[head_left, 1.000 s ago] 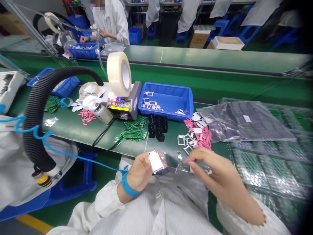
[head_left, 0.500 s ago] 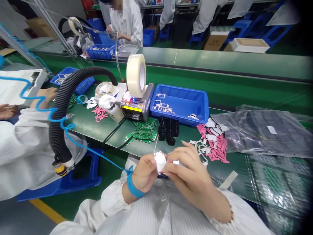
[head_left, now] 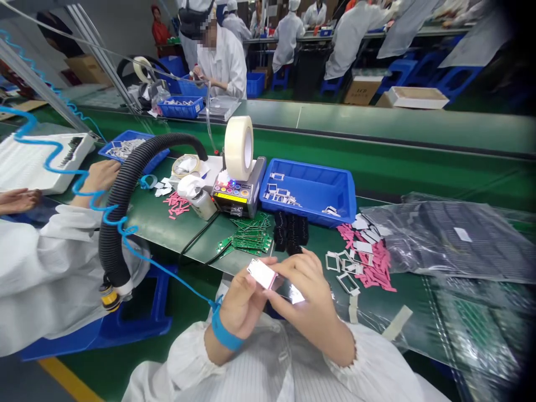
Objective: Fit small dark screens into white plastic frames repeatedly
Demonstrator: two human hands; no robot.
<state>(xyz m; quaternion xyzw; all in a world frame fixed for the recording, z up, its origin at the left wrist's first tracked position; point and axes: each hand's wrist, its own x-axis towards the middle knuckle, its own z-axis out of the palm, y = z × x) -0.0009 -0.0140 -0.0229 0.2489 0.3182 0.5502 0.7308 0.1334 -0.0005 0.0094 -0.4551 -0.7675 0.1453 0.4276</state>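
Note:
Between my hands is a small white rectangular panel with a dark-marked edge and a thin pink strip along its right side. My left hand, with a blue wrist strap, grips it by its left and lower part. The thumb and fingertips of my right hand close on its right edge. Ahead of my hands lie green circuit boards and black parts. To the right are white frames, pink strips and white rectangular pieces.
Behind these stand a blue bin with white frames, a grey tape dispenser carrying a tape roll, and a bottle. A black flexible hose arches at left beside a co-worker's sleeve. Bagged sheets lie right.
The white panel has turned from nearly upright to tilted, its face more visible. My right hand has shifted left and down around its right edge. The head view has tipped up slightly.

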